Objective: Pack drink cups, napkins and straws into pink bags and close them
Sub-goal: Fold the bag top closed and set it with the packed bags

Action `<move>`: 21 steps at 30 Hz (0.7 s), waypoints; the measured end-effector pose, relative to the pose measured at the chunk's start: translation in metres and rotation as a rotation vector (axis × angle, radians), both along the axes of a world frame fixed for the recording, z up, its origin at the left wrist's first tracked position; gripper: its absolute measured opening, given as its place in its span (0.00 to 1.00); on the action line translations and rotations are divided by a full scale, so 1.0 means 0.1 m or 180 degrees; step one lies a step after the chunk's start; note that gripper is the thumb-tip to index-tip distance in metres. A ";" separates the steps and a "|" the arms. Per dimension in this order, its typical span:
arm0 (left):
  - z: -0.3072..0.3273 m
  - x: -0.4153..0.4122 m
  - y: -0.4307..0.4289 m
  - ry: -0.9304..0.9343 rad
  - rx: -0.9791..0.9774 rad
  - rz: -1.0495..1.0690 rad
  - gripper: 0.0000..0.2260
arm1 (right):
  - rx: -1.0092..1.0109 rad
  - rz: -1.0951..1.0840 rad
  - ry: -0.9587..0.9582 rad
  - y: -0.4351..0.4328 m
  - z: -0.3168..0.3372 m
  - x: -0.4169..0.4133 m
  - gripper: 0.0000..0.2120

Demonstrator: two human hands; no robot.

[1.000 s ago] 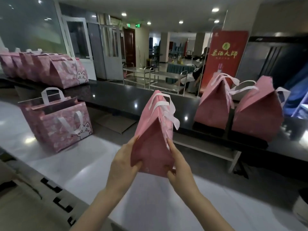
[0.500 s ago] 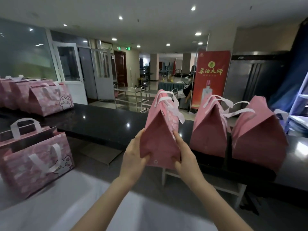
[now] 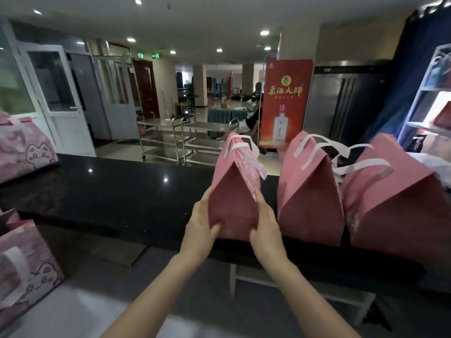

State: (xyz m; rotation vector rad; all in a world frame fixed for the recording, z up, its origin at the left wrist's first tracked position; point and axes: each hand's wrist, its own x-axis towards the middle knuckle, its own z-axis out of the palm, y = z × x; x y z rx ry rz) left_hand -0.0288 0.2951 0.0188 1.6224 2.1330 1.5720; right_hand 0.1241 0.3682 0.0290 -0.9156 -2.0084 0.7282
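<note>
Five pink bags [image 3: 233, 206] [image 3: 310, 203] [image 3: 395, 211] [image 3: 22, 152] [image 3: 26, 272], two hands [image 3: 200, 231] [image 3: 265, 230]

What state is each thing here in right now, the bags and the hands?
Held bag, upright, top folded shut.
Left hand grip, clasping its lower left edge.
Right hand grip, clasping its lower right edge.
Middle bag, closed, standing on the black counter.
Right bag, closed, standing beside it.
Cat-print bag, lower left, mostly cut off; open or closed, cannot tell.

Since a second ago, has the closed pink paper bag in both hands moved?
Yes. The pink bag went forward, from over the white table to the glossy black counter, next to another closed pink bag.
</note>
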 end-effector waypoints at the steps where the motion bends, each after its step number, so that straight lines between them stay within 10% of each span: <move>1: 0.00 -0.04 0.07 0.0021 -0.0022 -0.0042 0.42 | -0.0019 -0.0102 -0.0032 0.04 0.00 -0.06 0.45; 14: 0.12 -0.45 0.41 0.0483 -0.0487 -0.0332 0.40 | 0.0100 -0.0901 -0.0433 0.20 0.12 -0.36 0.42; 21: 0.06 -0.88 -0.20 0.1056 -0.0685 -0.0139 0.25 | 0.1277 -0.1090 -0.0619 -0.40 0.13 -0.34 0.27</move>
